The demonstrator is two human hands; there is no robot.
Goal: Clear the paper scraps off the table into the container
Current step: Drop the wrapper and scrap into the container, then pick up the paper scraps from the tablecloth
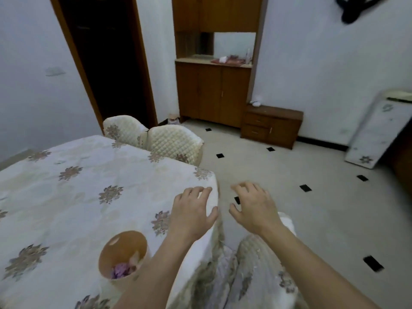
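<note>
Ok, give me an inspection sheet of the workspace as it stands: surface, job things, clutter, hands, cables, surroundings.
Surface: table under a floral cloth; no loose scraps visible on it.
Job's things: container upright near the front edge, purple and pale scraps inside.
Clutter: nothing seen.
Hands: left hand open, over the table corner; right hand open, over the floor, both empty.
Cables: nothing seen.
Surroundings: two covered chairs at the far side, wooden cabinet, tiled floor.
</note>
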